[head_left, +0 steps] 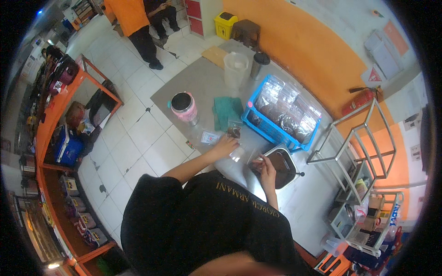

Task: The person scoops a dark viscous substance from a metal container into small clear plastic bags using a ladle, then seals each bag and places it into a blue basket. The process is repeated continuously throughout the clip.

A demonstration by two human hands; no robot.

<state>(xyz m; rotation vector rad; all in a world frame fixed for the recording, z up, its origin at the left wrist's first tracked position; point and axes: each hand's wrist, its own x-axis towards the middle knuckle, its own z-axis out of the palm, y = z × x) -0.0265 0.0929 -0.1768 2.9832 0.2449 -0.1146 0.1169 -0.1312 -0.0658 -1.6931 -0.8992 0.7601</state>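
Observation:
My left hand (226,146) rests low over the metal table, fingers stretched out, beside a small clear packet with dark contents (235,130) and a clear plastic sheet or bag (237,154). A white printed packet (210,138) lies to its left. At the left edge of a metal pan of brown contents (284,166), my right hand (267,171) is closed with bent fingers. It appears to pinch a clear plastic bag (256,166) holding something dark; the fingertips partly hide it.
Behind the pan stands a blue basket (248,116) full of clear bags with brown contents. A green cloth (226,110), a pink jar (185,110), a translucent pitcher (235,69) and a dark tumbler (260,64) share the table. A metal rack (354,133) is at right. A person in orange (131,23) stands beyond.

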